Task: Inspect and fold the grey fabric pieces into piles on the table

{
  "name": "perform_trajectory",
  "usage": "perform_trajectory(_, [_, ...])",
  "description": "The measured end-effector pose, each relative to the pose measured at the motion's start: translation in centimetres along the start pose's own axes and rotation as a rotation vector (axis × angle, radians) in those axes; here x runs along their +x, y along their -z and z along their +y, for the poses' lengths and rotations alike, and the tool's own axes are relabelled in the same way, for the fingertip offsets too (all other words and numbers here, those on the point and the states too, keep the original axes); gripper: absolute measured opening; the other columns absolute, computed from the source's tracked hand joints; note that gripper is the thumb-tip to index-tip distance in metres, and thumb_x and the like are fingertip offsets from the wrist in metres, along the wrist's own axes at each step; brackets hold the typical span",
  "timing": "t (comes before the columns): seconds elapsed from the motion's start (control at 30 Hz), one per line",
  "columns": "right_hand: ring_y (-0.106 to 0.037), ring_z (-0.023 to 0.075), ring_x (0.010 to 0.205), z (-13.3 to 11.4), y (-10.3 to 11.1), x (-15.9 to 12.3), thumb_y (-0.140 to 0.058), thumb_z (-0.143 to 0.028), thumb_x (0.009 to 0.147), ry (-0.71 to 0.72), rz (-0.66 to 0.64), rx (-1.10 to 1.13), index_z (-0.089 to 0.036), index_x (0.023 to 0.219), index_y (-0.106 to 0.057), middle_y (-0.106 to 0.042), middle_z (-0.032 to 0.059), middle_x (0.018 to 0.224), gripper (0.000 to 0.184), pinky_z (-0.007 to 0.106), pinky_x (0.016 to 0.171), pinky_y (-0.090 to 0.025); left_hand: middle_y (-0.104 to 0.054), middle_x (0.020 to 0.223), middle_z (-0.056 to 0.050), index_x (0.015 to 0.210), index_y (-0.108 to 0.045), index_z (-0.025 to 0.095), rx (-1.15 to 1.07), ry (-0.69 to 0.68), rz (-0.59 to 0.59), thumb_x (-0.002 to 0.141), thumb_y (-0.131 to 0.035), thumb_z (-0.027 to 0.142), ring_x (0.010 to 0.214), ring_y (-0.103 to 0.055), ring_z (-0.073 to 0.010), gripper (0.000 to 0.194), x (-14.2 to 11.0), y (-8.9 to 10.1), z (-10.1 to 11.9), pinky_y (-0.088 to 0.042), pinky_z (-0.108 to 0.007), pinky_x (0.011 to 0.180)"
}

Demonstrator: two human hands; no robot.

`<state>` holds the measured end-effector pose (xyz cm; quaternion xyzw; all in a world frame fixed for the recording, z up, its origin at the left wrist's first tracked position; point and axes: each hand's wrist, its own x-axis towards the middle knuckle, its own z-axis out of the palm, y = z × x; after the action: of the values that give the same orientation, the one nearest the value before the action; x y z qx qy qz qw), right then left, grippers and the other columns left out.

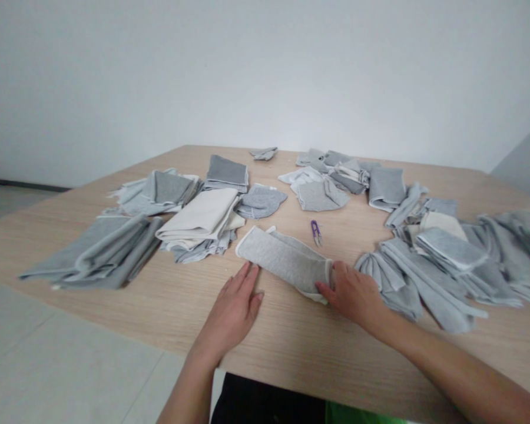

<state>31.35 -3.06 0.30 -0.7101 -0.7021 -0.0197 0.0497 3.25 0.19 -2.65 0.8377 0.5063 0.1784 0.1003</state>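
A light grey piece of fabric (pixel 287 259) with pale edging lies folded lengthwise in front of me. My right hand (pixel 353 292) grips its right end, with the thumb on the near side and the fingers round the far edge. My left hand (pixel 235 309) rests on the tabletop with fingers stretched out, its fingertips at the fabric's near left edge. Just beyond the fabric lie purple-handled thread snips (pixel 316 232), touched by neither hand.
On the wooden table (pixel 181 312), a folded cream cloth (pixel 201 215) tops a stack to the left, beside folded grey cloths (pixel 101 250). Crumpled grey pieces (pixel 424 282) spread along the right. More grey pieces (pixel 322 193) lie toward the back, before a white wall.
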Motion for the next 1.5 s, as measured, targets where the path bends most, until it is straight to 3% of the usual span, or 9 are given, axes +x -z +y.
perform_trajectory(0.1, [-0.056,0.0348,0.121,0.1,-0.7,-0.1,-0.052,-0.038,0.093,0.253,0.209,-0.023,-0.010,0.135,-0.053,-0.060,0.0200,0.132,0.050,0.047,0.096,-0.047,-0.030,0.157,-0.020,0.151,-0.029,0.012,0.076,0.017,-0.028,0.097,-0.039,0.038,0.146,-0.029,-0.0302,0.060,-0.1,-0.1,0.7,-0.030,-0.053,0.116])
perform_trajectory(0.17, [-0.048,0.0322,0.132,-0.1,-1.5,-0.1,-0.047,-0.032,0.097,0.434,0.212,0.008,-0.013,0.130,-0.058,-0.056,0.0152,0.140,0.040,0.050,0.109,-0.036,-0.035,0.156,-0.017,0.150,-0.033,0.016,0.098,-0.001,-0.073,0.098,-0.038,0.039,0.145,-0.031,-0.0287,0.057,-0.3,-0.2,1.0,-0.030,-0.054,0.116])
perform_trajectory(0.37, [-0.053,0.0353,0.128,-1.0,-2.0,-1.4,-0.049,-0.049,0.094,0.584,0.030,0.108,-0.010,0.130,-0.060,-0.056,0.0212,0.138,0.055,0.053,0.114,-0.032,-0.041,0.153,-0.013,0.144,-0.041,0.017,0.057,-0.010,-0.148,0.099,-0.033,0.042,0.145,-0.032,-0.0258,0.052,-0.8,0.1,2.2,-0.026,-0.055,0.117])
perform_trajectory(0.53, [-0.032,0.0423,0.141,-2.1,-0.3,-4.1,-0.055,-0.062,0.085,0.756,-0.193,0.288,-0.010,0.146,-0.044,-0.038,0.0239,0.151,0.080,0.059,0.115,-0.027,-0.046,0.146,-0.026,0.148,-0.024,0.004,-0.058,0.105,-0.031,0.098,-0.033,0.047,0.137,-0.044,-0.0324,0.066,-0.7,-0.3,3.4,-0.033,-0.056,0.113])
perform_trajectory(0.7, [-0.023,0.0334,0.147,-2.6,1.2,-5.3,-0.063,-0.059,0.082,0.879,-0.418,0.580,-0.010,0.152,-0.032,-0.024,0.0221,0.157,0.090,0.046,0.120,-0.023,-0.048,0.143,-0.028,0.149,-0.018,0.002,-0.157,0.150,0.055,0.095,-0.041,0.041,0.132,-0.050,-0.0331,0.070,-0.3,-0.6,3.6,-0.039,-0.053,0.109])
perform_trajectory(0.83, [-0.027,0.0251,0.147,-2.4,0.9,-5.2,-0.062,-0.048,0.086,0.994,-0.456,0.752,-0.012,0.151,-0.033,-0.030,0.0170,0.157,0.080,0.039,0.120,-0.025,-0.053,0.141,-0.021,0.149,-0.027,0.009,-0.169,0.125,0.037,0.092,-0.042,0.027,0.127,-0.055,-0.0302,0.062,-0.4,-0.2,3.3,-0.045,-0.048,0.105])
perform_trajectory(1.0, [-0.036,0.0216,0.143,-2.4,-0.5,-4.7,-0.054,-0.043,0.093,0.860,-0.241,0.662,-0.014,0.138,-0.052,-0.047,0.0146,0.148,0.054,0.045,0.122,-0.016,-0.056,0.141,-0.012,0.147,-0.038,0.018,-0.140,0.012,-0.029,0.091,-0.039,0.019,0.127,-0.054,-0.0242,0.056,-0.4,0.3,2.5,-0.041,-0.044,0.109])
perform_trajectory(1.13, [-0.033,0.0240,0.144,-2.3,-1.3,-3.6,-0.052,-0.037,0.094,0.713,-0.068,0.526,-0.013,0.132,-0.057,-0.045,0.0155,0.150,0.045,0.048,0.121,-0.023,-0.056,0.142,-0.006,0.141,-0.048,0.026,-0.114,-0.056,-0.118,0.092,-0.041,0.020,0.134,-0.048,-0.0229,0.050,-0.4,0.7,2.4,-0.029,-0.051,0.117])
perform_trajectory(1.5, [-0.014,0.0345,0.149,-5.2,-0.3,5.8,-0.053,-0.037,0.093,0.560,0.054,0.300,-0.008,0.135,-0.051,-0.030,0.0206,0.157,0.051,0.053,0.118,-0.023,-0.026,0.160,-0.015,0.150,-0.029,0.037,0.038,-0.023,-0.268,0.082,-0.057,0.064,0.150,-0.013,-0.0348,0.079,-1.3,1.4,3.2,-0.014,-0.067,0.113])
